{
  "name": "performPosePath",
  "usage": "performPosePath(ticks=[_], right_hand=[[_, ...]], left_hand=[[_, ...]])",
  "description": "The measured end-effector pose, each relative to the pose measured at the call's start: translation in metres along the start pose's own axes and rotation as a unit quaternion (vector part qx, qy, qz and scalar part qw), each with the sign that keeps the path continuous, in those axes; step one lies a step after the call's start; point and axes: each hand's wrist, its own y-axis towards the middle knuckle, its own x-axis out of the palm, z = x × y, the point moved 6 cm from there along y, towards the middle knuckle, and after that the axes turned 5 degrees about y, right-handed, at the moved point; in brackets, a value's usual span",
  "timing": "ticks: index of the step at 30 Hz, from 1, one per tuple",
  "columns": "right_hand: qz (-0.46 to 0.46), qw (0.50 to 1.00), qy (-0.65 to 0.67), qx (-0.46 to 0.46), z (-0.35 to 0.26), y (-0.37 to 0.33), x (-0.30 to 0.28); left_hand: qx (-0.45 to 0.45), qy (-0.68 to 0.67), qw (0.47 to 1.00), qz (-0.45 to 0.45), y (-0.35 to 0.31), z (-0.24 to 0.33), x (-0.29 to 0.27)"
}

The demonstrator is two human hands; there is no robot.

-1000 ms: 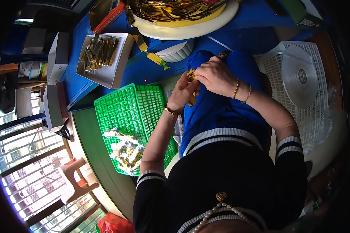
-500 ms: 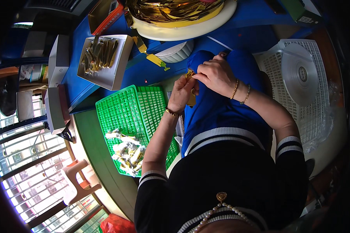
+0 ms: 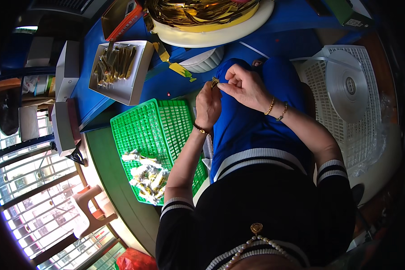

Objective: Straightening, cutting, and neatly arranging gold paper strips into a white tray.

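Observation:
In front of my lap, my left hand (image 3: 207, 107) is closed around a small gathered bundle of gold foil strips (image 3: 214, 82), whose top end sticks out above the fist. My right hand (image 3: 246, 88) is beside it, fingers curled, with the thumb and fingertips at the bundle's end. How much foil lies inside the left fist is hidden. Left of my knees stands a green plastic basket (image 3: 173, 121), with several silvery and gold wrapped bundles (image 3: 148, 177) at its near side. Above it, an open white box (image 3: 137, 85) holds several flat gold foil pieces (image 3: 115, 64).
A round white tray (image 3: 202, 40) heaped with gold foil strips stands on the blue table. Loose gold foil (image 3: 180, 69) hangs off its edge near a white ribbed bowl (image 3: 204, 60). At right, a reel (image 3: 346, 87) of pale strip lies on a white basket (image 3: 317, 76).
The foil that hung below my left hand no longer shows there; its end now points up from the fist. My right hand has turned and opened slightly. A pale strip now stretches leftward from the reel.

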Motion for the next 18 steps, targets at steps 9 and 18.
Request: performPosePath(ticks=[9,18], right_hand=[[0.105,0.992,-0.047,-0.042,0.018,0.013,0.020],[-0.189,0.978,-0.008,-0.087,-0.008,-0.001,-0.003]], left_hand=[[0.135,0.363,0.914,0.120,0.001,0.024,0.020],[0.032,-0.046,0.962,-0.267,0.005,0.033,-0.016]])
